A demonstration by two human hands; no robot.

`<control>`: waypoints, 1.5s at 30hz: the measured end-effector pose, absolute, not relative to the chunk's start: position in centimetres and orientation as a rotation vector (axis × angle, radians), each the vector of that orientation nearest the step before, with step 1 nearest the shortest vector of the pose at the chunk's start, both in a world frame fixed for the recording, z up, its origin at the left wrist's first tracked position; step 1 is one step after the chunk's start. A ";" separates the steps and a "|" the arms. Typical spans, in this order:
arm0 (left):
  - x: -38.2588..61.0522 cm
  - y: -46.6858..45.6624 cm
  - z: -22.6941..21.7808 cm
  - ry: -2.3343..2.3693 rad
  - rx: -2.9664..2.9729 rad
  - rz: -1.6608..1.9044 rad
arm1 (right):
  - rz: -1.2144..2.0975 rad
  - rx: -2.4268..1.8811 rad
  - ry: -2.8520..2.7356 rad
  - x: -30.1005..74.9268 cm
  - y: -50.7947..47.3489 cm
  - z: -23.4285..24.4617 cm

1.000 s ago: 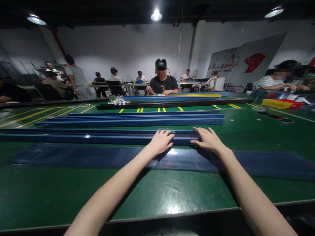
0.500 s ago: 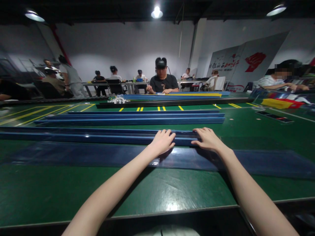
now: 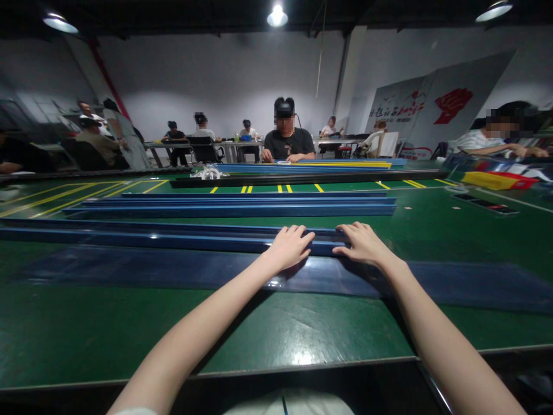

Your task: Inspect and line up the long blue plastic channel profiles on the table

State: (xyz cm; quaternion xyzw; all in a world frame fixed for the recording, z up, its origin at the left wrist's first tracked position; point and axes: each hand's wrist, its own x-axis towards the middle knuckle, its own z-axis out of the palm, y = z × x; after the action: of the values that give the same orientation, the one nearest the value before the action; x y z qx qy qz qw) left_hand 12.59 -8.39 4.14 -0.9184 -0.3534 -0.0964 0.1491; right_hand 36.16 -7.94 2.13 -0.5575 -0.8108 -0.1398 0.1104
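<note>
Hands: your left hand (image 3: 290, 246) and right hand (image 3: 362, 243) both lie palm down, fingers loosely spread, neither one closed round anything.
Contact: your left fingers drape over the top of the long blue rail (image 3: 173, 237). Your right hand sits at the rail's right end, fingertips touching it. You cannot tell from here whether any fingertip hooks the far edge.
Rail position: it lies flat on the green table (image 3: 302, 328), along the far edge of a dark blue sheet (image 3: 129, 268) that lies between the rail and you.
Long axis: it runs left to right across your view, parallel to the table's near edge. The right end stops at your right hand and the left end runs out of sight.
Handling: it looks like a thin, glossy profile, so probably light, whippy over its length and slippery under flat palms. Lifted from this end alone, the far part would likely sag or swing.
Hold: a wrap-around grip, thumb under and fingers over, with your hands set wider apart, looks the safer choice.
Nearby: more blue rails (image 3: 233, 206) lie parallel and well apart, farther off. A person (image 3: 288, 144) sits at the table beyond them.
</note>
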 end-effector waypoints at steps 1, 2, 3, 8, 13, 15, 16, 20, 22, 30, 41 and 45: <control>12.6 -8.3 4.1 -1.011 -2.643 -0.282 | -0.410 -1.636 -2.382 36.2 -7.9 2.1; 12.5 -8.3 4.0 -1.009 -2.647 -0.283 | -0.410 -1.633 -2.379 36.2 -7.9 2.1; 12.5 -8.3 4.0 -1.009 -2.654 -0.281 | -0.411 -1.630 -2.376 36.2 -7.9 2.1; 12.3 -8.2 4.0 -1.020 -2.667 -0.255 | -0.414 -1.621 -2.373 36.5 -7.8 2.0; 12.3 -8.2 4.2 -1.038 -2.638 -0.218 | -0.426 -1.599 -2.375 36.7 -7.6 1.7; 12.3 -8.1 4.4 -1.057 -2.623 -0.195 | -0.446 -1.577 -2.371 36.7 -7.7 1.7; 12.3 -8.1 4.5 -1.071 -2.618 -0.184 | -0.447 -1.562 -2.373 36.7 -7.7 1.7; 12.1 -8.1 4.9 -1.124 -2.612 -0.140 | -0.396 -1.480 -2.397 36.2 -8.1 2.3; 12.0 -8.1 5.1 -1.146 -2.608 -0.117 | -0.357 -1.452 -2.399 35.8 -8.3 2.7; 11.3 -7.8 6.1 -1.256 -2.545 -0.030 | -0.329 -1.495 -2.353 35.8 -8.7 3.6; 11.6 -8.0 6.1 -1.144 -2.608 -0.116 | -0.350 -1.515 -2.397 35.4 -8.9 4.0; 12.1 -8.2 5.8 -1.019 -2.708 -0.147 | -0.360 -1.485 -2.391 35.1 -8.8 3.7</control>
State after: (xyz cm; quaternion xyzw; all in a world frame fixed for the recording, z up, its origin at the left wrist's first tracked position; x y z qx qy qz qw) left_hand 12.06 -8.19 5.76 -0.9278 -0.3490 -0.0504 0.1218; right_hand 35.14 -8.78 3.74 -0.5171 -0.8330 -0.1252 0.1514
